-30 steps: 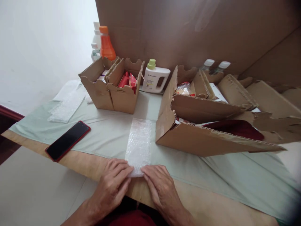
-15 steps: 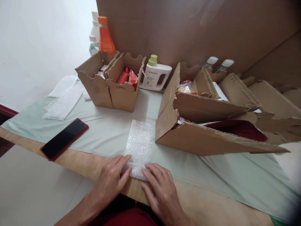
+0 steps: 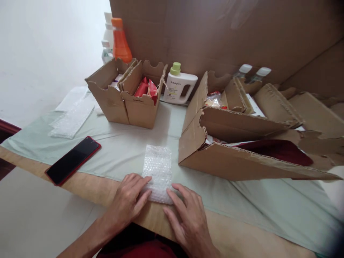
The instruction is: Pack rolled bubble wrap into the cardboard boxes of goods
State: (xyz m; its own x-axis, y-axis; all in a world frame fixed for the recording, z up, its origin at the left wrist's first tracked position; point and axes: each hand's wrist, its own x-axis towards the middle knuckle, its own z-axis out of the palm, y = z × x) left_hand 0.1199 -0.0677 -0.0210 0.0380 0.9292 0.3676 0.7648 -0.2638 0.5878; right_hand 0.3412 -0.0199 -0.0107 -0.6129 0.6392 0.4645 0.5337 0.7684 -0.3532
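A folded strip of clear bubble wrap [image 3: 157, 166] lies flat on the pale green cloth, its near end reaching the table's front edge. My left hand [image 3: 131, 197] has its thumb and index finger on the wrap's near left part, where a folded layer shows. At the near right corner, my right hand [image 3: 186, 213] rests its index and middle fingertips against the wrap's edge. The right thumb points out apart from these fingers, just short of the wrap. Whether anything is inside the folded wrap cannot be seen.
A phone [image 3: 72, 160] lies at left, near more bubble wrap sheets [image 3: 72, 116]. Behind stand a divided cardboard box [image 3: 139, 111], a white detergent bottle [image 3: 177, 87] and an orange bottle [image 3: 120, 43]. A larger cardboard organizer [image 3: 228, 165] fills the right side.
The bubble wrap's far end has come nearer to me, so the strip looks shorter. My right hand has shifted slightly right; the left has hardly moved.
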